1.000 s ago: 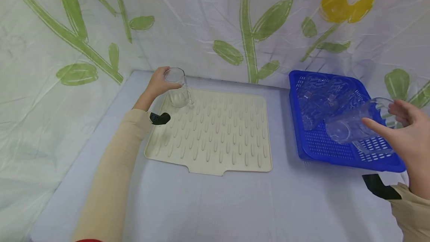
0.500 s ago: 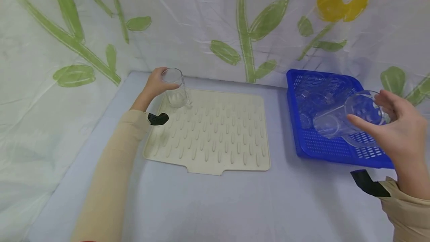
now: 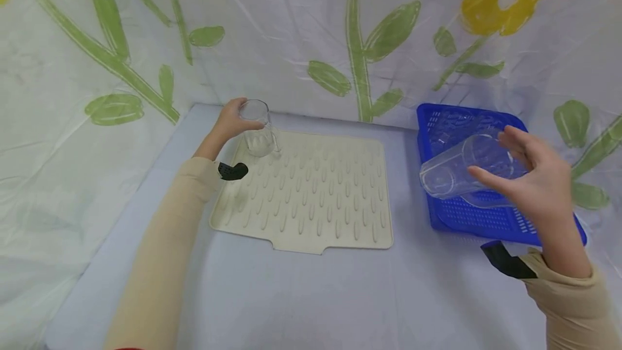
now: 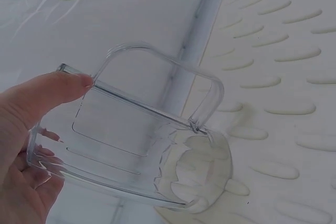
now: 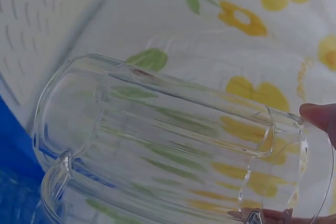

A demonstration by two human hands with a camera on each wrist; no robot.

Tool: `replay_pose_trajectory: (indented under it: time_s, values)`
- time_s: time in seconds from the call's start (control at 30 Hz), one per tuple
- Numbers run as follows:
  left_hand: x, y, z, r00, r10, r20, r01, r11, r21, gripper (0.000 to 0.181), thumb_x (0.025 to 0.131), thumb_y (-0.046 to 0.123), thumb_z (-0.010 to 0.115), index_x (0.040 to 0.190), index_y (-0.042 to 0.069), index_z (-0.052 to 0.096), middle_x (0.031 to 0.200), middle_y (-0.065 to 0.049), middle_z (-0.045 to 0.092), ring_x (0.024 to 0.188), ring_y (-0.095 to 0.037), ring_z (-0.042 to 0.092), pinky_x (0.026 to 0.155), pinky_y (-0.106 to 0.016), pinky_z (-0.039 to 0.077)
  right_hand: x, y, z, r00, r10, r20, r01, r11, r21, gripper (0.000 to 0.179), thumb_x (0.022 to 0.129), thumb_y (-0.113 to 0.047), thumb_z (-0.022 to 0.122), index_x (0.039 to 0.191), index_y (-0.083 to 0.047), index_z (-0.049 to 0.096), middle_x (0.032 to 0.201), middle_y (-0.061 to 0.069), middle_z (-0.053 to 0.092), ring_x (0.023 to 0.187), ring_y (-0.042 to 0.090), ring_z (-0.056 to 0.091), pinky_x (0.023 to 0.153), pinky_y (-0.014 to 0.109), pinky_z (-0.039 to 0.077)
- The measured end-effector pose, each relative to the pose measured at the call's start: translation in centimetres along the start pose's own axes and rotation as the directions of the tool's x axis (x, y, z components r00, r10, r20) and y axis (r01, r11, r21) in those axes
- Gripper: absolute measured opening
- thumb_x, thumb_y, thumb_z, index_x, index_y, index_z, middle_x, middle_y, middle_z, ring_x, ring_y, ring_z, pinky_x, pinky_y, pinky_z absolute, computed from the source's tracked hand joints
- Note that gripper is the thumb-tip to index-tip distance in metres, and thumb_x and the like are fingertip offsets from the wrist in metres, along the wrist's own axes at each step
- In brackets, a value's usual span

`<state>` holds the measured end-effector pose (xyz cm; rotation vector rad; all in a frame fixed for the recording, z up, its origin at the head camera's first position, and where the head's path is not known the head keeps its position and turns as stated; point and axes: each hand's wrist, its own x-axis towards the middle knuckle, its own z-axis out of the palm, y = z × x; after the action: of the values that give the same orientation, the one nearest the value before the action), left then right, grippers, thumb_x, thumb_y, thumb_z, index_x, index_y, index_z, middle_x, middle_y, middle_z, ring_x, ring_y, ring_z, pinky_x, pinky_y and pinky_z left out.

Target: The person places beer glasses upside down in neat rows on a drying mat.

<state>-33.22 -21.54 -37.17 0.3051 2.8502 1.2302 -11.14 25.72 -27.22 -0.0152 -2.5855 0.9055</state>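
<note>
My left hand (image 3: 235, 121) grips a clear glass mug (image 3: 259, 139) by its rim, thumb on one side and fingers on the other. The mug stands at the back left corner of a cream ridged drying mat (image 3: 316, 188); its handle (image 4: 210, 98) points toward the mat's middle. Over the blue basket (image 3: 437, 215), my right hand (image 3: 539, 177) holds a larger clear pitcher-like vessel (image 3: 452, 172) near its rim, tilted with the base toward the mat. That vessel also has a handle (image 5: 55, 182), seen in the right wrist view.
More clear glassware (image 3: 454, 123) lies in the back of the basket, partly hidden by the held vessel. A white cloth (image 3: 340, 296) covers the table. Behind stands a hanging sheet (image 3: 272, 42) with painted flowers.
My right hand has lifted the clear vessel and moved left over the basket, its base now near the basket's left rim. The left hand and its mug have stayed in place.
</note>
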Motion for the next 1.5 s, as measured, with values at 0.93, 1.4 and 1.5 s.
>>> replay_pose_trajectory:
  time_s: [0.93,1.4,1.5]
  values:
    - [-2.1,-1.4,1.4,0.988,0.135,-0.076,-0.132,0.99,0.047,0.081,0.082,0.021,0.066,0.139,-0.008,0.015,0.142,-0.024,0.014,0.13,-0.033,0.012,0.104,-0.042,0.014,0.9,-3.3,6.5,0.975,-0.171,0.141,0.131,0.958,0.254,0.076,0.068,-0.013,0.078,0.134,-0.005,0.041,0.123,0.016,0.049,0.113,0.028,0.045,0.094,0.023,0.035]
    - [-5.5,0.3,3.2,0.933,0.029,-0.36,-0.021,0.999,0.026,0.074,0.084,0.016,0.06,0.137,-0.009,0.016,0.141,-0.024,0.015,0.13,-0.033,0.013,0.105,-0.039,0.015,1.4,-4.5,9.0,0.979,-0.186,0.081,0.14,0.909,0.391,0.074,0.066,0.001,0.077,0.131,0.0,0.043,0.121,0.017,0.051,0.11,0.028,0.047,0.092,0.026,0.037]
    - [-6.6,1.4,4.3,0.934,0.134,-0.331,-0.125,0.991,0.049,0.077,0.082,0.015,0.063,0.137,-0.011,0.015,0.142,-0.025,0.012,0.131,-0.032,0.01,0.105,-0.04,0.013,1.4,-4.9,9.7,0.98,-0.182,0.086,0.131,0.901,0.414,0.072,0.067,0.001,0.076,0.13,0.002,0.043,0.121,0.017,0.051,0.11,0.027,0.047,0.093,0.026,0.036]
